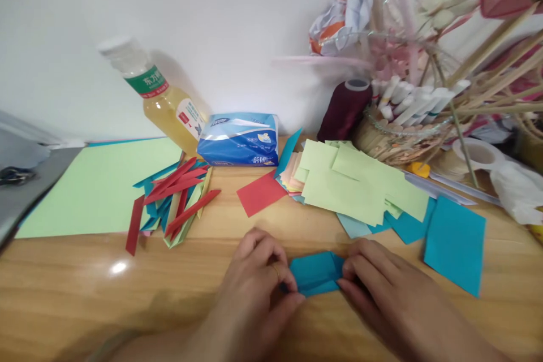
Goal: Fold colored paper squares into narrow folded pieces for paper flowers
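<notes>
A blue paper (316, 272) with folded edges and corners lies low on the wooden table, between my two hands. My left hand (265, 283) pinches its left end between thumb and fingers; a ring shows on one finger. At the right end, my right hand (377, 283) grips the paper with bent fingers and thumb. Beyond them lie a red paper (262, 192) and a spread pile of light green papers (348, 184). Folded red, blue and green strips (178, 198) are heaped to the left.
A blue tissue pack (238, 140) and a tilted-looking drink bottle (169, 104) stand near the wall. Large green sheets (106, 186) lie at the left. At the right are a basket of markers (403, 136), a dark thread spool (344, 110) and a blue sheet (455, 246).
</notes>
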The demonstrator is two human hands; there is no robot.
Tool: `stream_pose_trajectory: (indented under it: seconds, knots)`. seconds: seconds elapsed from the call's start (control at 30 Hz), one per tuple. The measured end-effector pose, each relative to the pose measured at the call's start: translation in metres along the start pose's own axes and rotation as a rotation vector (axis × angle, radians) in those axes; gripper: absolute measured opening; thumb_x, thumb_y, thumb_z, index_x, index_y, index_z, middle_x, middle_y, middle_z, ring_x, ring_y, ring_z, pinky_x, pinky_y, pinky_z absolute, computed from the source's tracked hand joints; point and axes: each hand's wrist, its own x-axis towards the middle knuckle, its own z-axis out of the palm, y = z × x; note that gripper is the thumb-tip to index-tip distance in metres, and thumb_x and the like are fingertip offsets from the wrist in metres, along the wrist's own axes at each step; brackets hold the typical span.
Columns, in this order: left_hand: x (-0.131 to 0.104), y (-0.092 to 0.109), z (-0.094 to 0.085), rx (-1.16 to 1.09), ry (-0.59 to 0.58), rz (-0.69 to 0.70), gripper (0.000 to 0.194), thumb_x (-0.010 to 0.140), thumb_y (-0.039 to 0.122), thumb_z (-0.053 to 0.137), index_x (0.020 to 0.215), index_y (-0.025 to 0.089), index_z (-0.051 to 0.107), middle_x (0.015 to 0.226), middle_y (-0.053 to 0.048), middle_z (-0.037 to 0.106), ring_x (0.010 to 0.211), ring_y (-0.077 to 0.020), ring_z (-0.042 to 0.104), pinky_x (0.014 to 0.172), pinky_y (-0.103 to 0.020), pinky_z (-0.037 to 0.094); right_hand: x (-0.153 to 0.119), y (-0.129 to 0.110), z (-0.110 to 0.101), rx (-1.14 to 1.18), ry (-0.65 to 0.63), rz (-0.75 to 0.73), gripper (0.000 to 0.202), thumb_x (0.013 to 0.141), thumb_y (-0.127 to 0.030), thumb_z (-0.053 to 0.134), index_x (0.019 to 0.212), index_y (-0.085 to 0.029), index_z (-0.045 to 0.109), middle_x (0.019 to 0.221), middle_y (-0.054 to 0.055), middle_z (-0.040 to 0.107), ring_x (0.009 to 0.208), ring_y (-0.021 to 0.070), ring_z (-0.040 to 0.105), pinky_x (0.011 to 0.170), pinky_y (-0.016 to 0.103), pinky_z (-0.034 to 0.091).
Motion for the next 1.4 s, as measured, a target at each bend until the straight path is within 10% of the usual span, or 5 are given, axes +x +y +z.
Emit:
stream_pose_trajectory:
  seconds: [1.13, 1.4]
  knots:
    - [0.003, 0.007, 0.006, 0.507, -0.087, 0.156, 0.018, 0.079, 0.013, 0.040, 0.067, 0.015, 0.054, 0.079, -0.012, 0.053, 0.088, -0.0283, 0.046, 0.081, -0.056, 0.048, 0.000, -0.003, 0.001, -0.107, -0.008, 0.010, 0.034, 0.096, -0.026, 0.030, 0.067, -0.021, 0.046, 0.063, 0.000, 0.048, 0.054, 0.0160, 0.052, 0.051, 0.029, 0.037]
    - [-0.004, 0.003, 0.019, 0.472, 0.067, 0.123, 0.020, 0.081, 0.014, 0.037, 0.066, 0.016, 0.050, 0.085, -0.011, 0.049, 0.095, -0.0286, 0.044, 0.090, -0.058, 0.039, 0.003, -0.006, -0.004, -0.174, -0.033, 0.009, 0.040, 0.097, -0.026, 0.025, 0.065, -0.021, 0.048, 0.062, 0.001, 0.050, 0.053, 0.0166, 0.053, 0.051, 0.030, 0.037]
